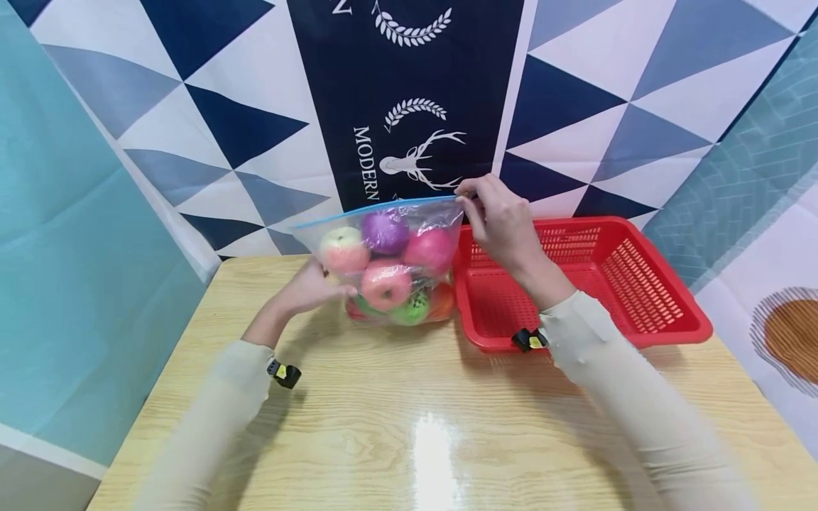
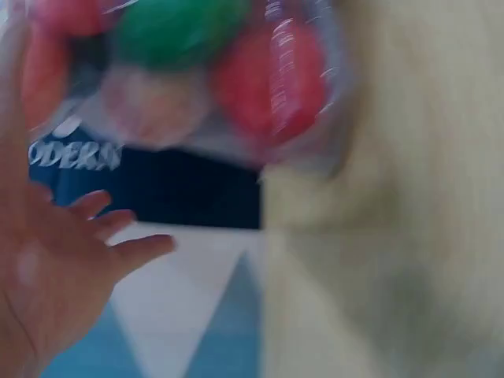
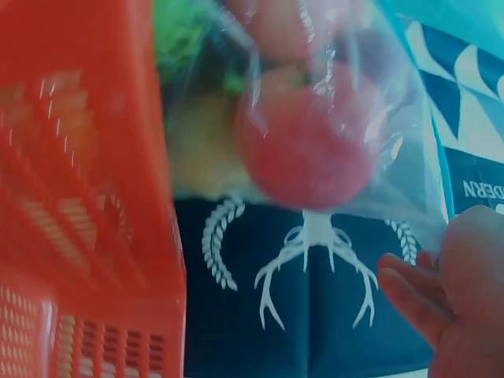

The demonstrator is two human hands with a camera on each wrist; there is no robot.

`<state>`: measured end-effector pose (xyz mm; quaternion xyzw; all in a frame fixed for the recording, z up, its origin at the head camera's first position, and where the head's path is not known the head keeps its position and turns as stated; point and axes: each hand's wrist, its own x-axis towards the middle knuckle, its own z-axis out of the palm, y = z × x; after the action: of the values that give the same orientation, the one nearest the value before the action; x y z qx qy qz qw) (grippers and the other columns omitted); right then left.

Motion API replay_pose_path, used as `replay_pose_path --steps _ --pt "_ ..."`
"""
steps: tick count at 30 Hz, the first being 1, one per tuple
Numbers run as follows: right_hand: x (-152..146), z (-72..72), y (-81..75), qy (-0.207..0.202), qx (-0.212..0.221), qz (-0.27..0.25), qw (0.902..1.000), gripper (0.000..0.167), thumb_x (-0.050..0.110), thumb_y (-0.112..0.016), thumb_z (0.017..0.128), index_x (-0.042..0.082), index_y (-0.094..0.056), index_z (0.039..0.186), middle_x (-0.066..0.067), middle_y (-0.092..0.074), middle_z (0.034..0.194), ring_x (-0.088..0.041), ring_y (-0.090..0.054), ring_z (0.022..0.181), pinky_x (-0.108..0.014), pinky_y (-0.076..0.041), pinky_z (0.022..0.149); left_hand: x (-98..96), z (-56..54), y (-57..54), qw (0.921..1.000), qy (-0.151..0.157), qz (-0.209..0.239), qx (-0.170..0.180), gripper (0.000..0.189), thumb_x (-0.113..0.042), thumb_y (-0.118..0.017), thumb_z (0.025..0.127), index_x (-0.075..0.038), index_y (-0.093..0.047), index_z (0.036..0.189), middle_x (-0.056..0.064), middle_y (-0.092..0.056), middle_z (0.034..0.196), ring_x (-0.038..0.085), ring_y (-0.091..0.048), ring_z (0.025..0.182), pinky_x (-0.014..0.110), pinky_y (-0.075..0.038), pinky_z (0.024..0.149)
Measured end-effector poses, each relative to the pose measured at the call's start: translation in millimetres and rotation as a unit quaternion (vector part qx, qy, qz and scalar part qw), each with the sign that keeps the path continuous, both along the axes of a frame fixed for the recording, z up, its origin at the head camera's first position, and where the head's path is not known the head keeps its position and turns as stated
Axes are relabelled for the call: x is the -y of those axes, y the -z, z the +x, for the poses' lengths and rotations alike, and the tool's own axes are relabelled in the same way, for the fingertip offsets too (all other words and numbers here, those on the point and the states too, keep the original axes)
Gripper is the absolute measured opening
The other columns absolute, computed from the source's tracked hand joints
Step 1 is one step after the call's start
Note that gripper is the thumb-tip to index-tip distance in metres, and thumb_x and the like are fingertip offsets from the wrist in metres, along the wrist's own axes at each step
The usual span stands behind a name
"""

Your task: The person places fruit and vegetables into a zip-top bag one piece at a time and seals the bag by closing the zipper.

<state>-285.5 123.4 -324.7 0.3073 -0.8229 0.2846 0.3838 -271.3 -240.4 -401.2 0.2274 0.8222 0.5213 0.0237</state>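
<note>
A clear zip bag [image 1: 415, 201] with a blue top edge stands on the table, filled with several fruits. Through the plastic show a purple fruit [image 1: 385, 232], a pale apple [image 1: 344, 250], a red-pink apple [image 1: 386, 284] and a green fruit [image 1: 412, 309]. My right hand [image 1: 501, 218] pinches the bag's top right corner between thumb and fingers. At the bag's left side is my left hand [image 1: 307, 287], its fingers partly behind the plastic. The left wrist view shows that hand [image 2: 59, 272] with spread fingers and the bag's fruit above it, blurred.
A red plastic basket [image 1: 671, 330] with slotted walls stands just right of the bag, under my right forearm. The wooden table [image 1: 345, 426] reaches back to a patterned cloth [image 1: 409, 64]. A round woven mat [image 1: 792, 341] lies at far right.
</note>
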Motion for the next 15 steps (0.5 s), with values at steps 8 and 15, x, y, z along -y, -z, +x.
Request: replay_pose_path --steps 8,15 --pt "15 18.1 8.2 -0.012 0.132 -0.115 0.9845 0.028 0.011 -0.065 0.111 -0.005 -0.062 0.134 -0.023 -0.075 0.122 -0.036 -0.085 0.099 -0.041 -0.070 0.086 -17.4 7.0 20.5 0.9980 0.059 -0.022 -0.010 0.104 -0.003 -0.100 0.073 -0.008 -0.048 0.164 0.014 -0.061 0.164 0.020 -0.059 0.146 0.044 -0.045 0.130" --pt "7 44.0 24.5 0.017 0.319 -0.069 0.9452 0.045 0.042 -0.057 0.115 0.005 -0.041 0.133 -0.019 -0.070 0.108 -0.034 -0.071 0.088 -0.040 -0.055 0.079 -19.9 11.5 29.0 0.9988 0.047 0.002 -0.013 0.101 -0.004 -0.099 0.075 -0.011 -0.049 0.163 0.012 -0.063 0.162 0.020 -0.063 0.145 0.034 -0.054 0.121"
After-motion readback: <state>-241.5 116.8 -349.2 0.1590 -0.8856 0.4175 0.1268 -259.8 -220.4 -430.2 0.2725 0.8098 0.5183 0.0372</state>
